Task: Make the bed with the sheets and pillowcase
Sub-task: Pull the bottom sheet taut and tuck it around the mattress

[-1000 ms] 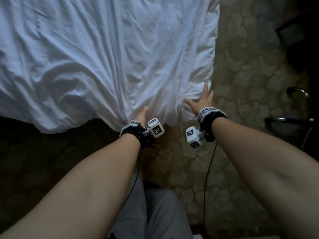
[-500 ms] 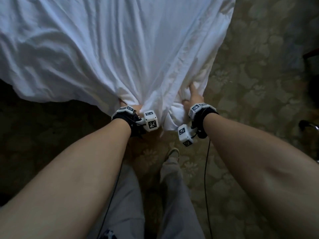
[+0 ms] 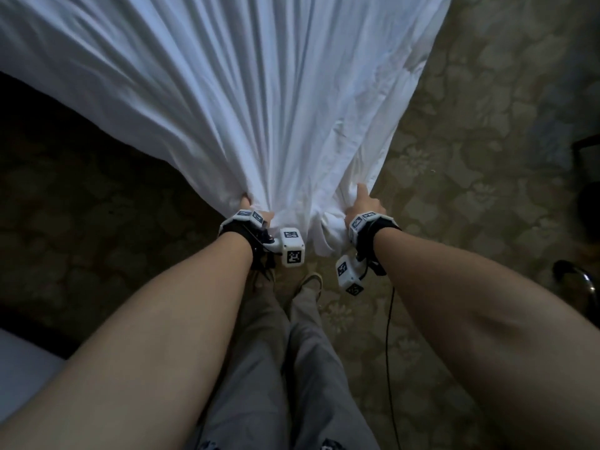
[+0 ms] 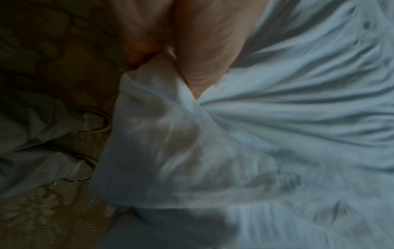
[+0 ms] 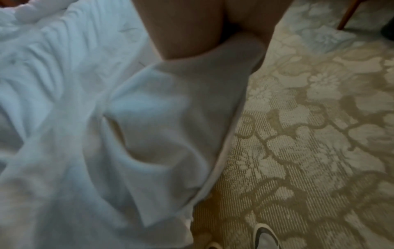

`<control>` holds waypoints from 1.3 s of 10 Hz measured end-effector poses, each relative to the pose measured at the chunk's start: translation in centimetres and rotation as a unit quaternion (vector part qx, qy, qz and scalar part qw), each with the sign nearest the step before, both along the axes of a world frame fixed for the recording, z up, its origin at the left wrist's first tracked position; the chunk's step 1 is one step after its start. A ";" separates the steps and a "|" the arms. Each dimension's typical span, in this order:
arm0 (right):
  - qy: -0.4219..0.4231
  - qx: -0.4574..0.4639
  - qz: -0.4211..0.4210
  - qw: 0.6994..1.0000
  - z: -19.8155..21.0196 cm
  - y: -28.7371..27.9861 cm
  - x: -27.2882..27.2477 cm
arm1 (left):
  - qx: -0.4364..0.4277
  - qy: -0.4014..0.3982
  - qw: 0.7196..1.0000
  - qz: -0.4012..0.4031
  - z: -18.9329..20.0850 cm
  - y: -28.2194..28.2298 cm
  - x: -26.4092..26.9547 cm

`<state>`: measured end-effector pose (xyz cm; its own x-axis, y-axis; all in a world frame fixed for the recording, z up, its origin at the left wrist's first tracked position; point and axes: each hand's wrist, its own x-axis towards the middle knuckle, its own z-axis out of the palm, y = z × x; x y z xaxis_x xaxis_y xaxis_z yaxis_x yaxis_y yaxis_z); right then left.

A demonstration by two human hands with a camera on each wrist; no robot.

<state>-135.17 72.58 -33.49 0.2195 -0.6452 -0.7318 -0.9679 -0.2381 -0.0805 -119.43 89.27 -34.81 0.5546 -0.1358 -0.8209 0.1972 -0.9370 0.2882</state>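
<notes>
A white sheet (image 3: pixel 246 92) stretches away from me in long taut pleats, its near corner gathered between my two hands. My left hand (image 3: pixel 251 211) grips a bunch of the sheet's edge, fingers curled into the cloth. My right hand (image 3: pixel 363 206) grips the neighbouring bunch, with a loose flap hanging below the wrist. In the left wrist view the thumb and fingers of the left hand (image 4: pixel 192 50) pinch the sheet (image 4: pixel 277 134). In the right wrist view the right hand (image 5: pixel 192 33) clamps the sheet (image 5: pixel 106 134) above the carpet.
Patterned floral carpet (image 3: pixel 470 157) lies to the right and under my feet (image 3: pixel 311 280). A pale surface (image 3: pixel 22 368) shows at the lower left. Dark furniture (image 3: pixel 587 177) and a curved metal frame (image 3: pixel 581 280) stand at the right edge. A cable (image 3: pixel 389 336) hangs from my right wrist.
Both hands closed on the sheet's near corner and pulled it back towards me. The crumpled sheet has drawn into long taut pleats, and I have stepped back.
</notes>
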 end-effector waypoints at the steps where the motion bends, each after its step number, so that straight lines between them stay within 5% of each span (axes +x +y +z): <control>1: 0.013 -0.010 0.034 0.999 0.6 -0.9 0.0 | 0.004 0.014 1.000 -0.019 0.1 0.3 -0.3; 3: -0.006 -0.008 0.113 0.994 7.5 -1.4 1.0 | -0.029 0.014 0.987 -0.160 6.5 -1.8 2.4; 5: -0.046 -0.047 0.181 0.981 19.3 -4.6 3.0 | -0.101 -0.037 0.938 -0.331 19.5 -7.6 5.4; 8: -0.101 -0.146 0.149 0.973 35.4 -15.9 4.7 | -0.140 -0.152 0.869 -0.449 36.8 -21.6 7.4; 10: -0.122 -0.190 0.157 0.962 41.0 -26.5 4.0 | -0.124 -0.233 0.837 -0.479 43.4 -32.2 7.2; 13: -0.149 -0.232 0.213 0.937 47.3 -44.5 2.8 | -0.110 -0.286 0.852 -0.424 49.9 -47.9 6.6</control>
